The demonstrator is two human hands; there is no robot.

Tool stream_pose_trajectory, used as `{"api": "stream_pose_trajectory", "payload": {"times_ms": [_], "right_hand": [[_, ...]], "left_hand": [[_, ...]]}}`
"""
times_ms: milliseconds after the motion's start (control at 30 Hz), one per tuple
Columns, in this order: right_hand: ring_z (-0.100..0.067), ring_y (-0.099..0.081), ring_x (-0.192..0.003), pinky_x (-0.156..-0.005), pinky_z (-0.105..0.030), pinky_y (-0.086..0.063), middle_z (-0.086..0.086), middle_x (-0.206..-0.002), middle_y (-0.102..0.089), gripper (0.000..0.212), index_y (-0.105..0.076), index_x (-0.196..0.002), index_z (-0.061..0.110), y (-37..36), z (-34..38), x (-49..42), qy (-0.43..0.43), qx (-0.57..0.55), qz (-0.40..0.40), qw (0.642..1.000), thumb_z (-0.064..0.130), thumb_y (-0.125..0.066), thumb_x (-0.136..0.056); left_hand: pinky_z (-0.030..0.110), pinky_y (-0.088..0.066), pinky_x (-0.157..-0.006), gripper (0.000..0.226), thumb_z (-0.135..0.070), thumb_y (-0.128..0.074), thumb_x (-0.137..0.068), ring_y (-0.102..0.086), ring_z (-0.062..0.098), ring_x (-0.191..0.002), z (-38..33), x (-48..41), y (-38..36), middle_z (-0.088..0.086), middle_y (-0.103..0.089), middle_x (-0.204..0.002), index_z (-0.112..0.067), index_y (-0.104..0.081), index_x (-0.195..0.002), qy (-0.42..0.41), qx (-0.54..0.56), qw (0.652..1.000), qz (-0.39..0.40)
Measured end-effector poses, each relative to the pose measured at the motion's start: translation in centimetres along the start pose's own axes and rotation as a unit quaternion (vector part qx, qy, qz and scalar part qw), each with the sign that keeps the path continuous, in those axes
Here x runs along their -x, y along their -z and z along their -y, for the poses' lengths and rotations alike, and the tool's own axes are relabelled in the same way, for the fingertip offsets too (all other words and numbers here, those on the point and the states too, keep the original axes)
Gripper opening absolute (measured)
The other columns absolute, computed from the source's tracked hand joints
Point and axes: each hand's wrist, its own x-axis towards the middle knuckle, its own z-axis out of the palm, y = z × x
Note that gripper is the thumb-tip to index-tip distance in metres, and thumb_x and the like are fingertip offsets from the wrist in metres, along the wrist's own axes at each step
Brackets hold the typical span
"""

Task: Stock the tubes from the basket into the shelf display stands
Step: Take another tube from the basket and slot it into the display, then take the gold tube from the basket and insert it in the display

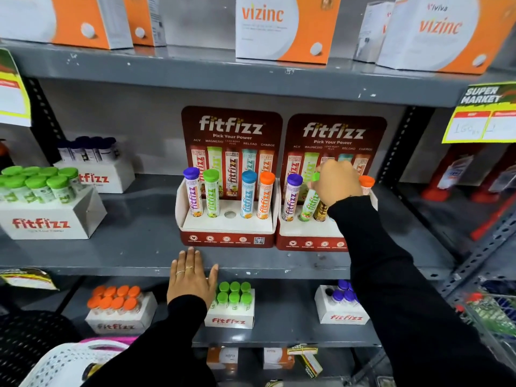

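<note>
On the middle shelf, the left stand (227, 222) holds four tubes with one hole empty; the right hand (336, 181) grips a green-capped tube (310, 203) in the right stand (307, 233) — nearly stocked. The left hand (192, 277) rests flat and open.

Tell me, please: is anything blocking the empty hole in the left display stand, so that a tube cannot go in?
Nothing visible blocks it. The empty hole in the left display stand sits open between the green tube and the blue tube.
</note>
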Motion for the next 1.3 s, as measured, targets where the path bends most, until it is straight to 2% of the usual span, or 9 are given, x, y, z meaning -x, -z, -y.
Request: {"api": "stream_pose_trajectory", "payload": {"times_ms": [233,433,700,800,933,1000,1067,1200,1300], "right_hand": [[-0.033,-0.061,-0.110,-0.090,-0.040,-0.053,-0.019,-0.120,-0.064,0.028,-0.063,-0.120,0.005,-1.5,0.0,-0.3,0.007,0.015,0.035,0.999,0.013,-0.062,-0.093],[-0.033,-0.061,-0.110,-0.089,-0.040,-0.053,-0.020,-0.119,-0.064,0.030,-0.059,-0.118,0.000,-1.6,-0.1,-2.7,-0.013,0.021,0.061,0.998,0.017,-0.061,-0.094],[-0.032,-0.053,-0.121,-0.096,-0.040,-0.049,-0.017,-0.132,-0.056,0.045,-0.057,-0.128,0.007,-1.9,0.3,-3.9,0.014,0.051,0.117,0.992,0.023,-0.068,-0.088],[-0.036,-0.061,-0.109,-0.087,-0.042,-0.053,-0.021,-0.118,-0.063,0.030,-0.060,-0.121,0.002,-1.2,1.2,-2.5,0.047,0.088,0.057,0.993,0.003,-0.055,-0.091],[-0.041,-0.064,-0.104,-0.082,-0.044,-0.054,-0.024,-0.111,-0.066,0.032,-0.063,-0.115,-0.001,-0.9,5.7,1.1,0.113,0.071,-0.022,0.991,-0.009,-0.042,-0.091],[-0.037,-0.065,-0.103,-0.082,-0.041,-0.054,-0.020,-0.112,-0.067,0.037,-0.063,-0.117,0.004,-2.5,9.1,3.0,0.182,0.027,-0.008,0.983,-0.009,-0.043,-0.089],[-0.035,-0.065,-0.105,-0.089,-0.039,-0.054,-0.017,-0.115,-0.068,0.036,-0.065,-0.118,0.009,-5.7,12.8,5.1,0.261,-0.047,0.048,0.963,-0.003,-0.048,-0.089],[-0.036,-0.064,-0.107,-0.090,-0.041,-0.054,-0.016,-0.115,-0.071,0.035,-0.066,-0.121,0.016,-13.4,18.7,10.6,0.377,-0.109,0.217,0.894,0.005,-0.052,-0.091],[-0.040,-0.065,-0.101,-0.087,-0.043,-0.056,-0.022,-0.110,-0.070,0.039,-0.067,-0.119,0.016,-18.8,21.9,14.6,0.395,-0.108,0.332,0.850,0.000,-0.048,-0.088]], "left_hand": [[0.049,-0.024,-0.111,0.082,-0.054,-0.013,-0.081,-0.037,0.037,-0.130,-0.1,0.1,0.0,0.023,-0.047,-0.136,0.005,-0.046,-0.127,-0.002,-0.004,1.000,0.009],[0.041,-0.009,-0.116,0.089,-0.058,0.001,-0.076,-0.020,0.029,-0.139,-0.2,0.1,0.4,0.016,-0.031,-0.148,-0.002,-0.031,-0.138,-0.003,-0.029,1.000,0.002],[0.037,0.000,-0.117,0.066,-0.050,-0.021,-0.093,-0.004,0.023,-0.142,-0.3,0.2,0.9,0.009,-0.013,-0.155,-0.007,-0.014,-0.143,-0.001,-0.052,0.998,0.027],[0.037,0.000,-0.117,0.069,-0.053,-0.017,-0.092,-0.007,0.024,-0.142,-0.1,0.1,0.5,0.011,-0.016,-0.154,-0.006,-0.017,-0.143,-0.004,-0.055,0.998,0.024],[0.040,-0.008,-0.115,0.085,-0.057,0.004,-0.089,-0.030,0.031,-0.135,0.9,1.0,0.1,0.020,-0.043,-0.140,0.001,-0.042,-0.131,-0.031,-0.014,0.999,0.003],[0.037,-0.002,-0.113,0.073,-0.051,-0.002,-0.092,-0.009,0.023,-0.142,2.2,2.8,-0.6,0.016,-0.035,-0.146,-0.004,-0.034,-0.136,-0.021,-0.010,1.000,0.017],[0.037,-0.001,-0.114,0.068,-0.050,-0.009,-0.093,0.002,0.023,-0.142,4.5,5.5,-2.4,0.016,-0.027,-0.149,-0.005,-0.025,-0.141,0.023,-0.007,0.999,0.029],[0.048,-0.022,-0.112,0.073,-0.052,-0.016,-0.092,-0.035,0.041,-0.129,10.4,12.6,-6.2,0.027,-0.042,-0.137,0.006,-0.039,-0.130,0.235,0.030,0.966,0.100],[0.047,-0.013,-0.115,0.069,-0.048,-0.029,-0.092,-0.012,0.034,-0.140,13.7,17.1,-6.8,0.018,-0.018,-0.152,0.000,-0.021,-0.140,0.413,0.022,0.890,0.191]]}}
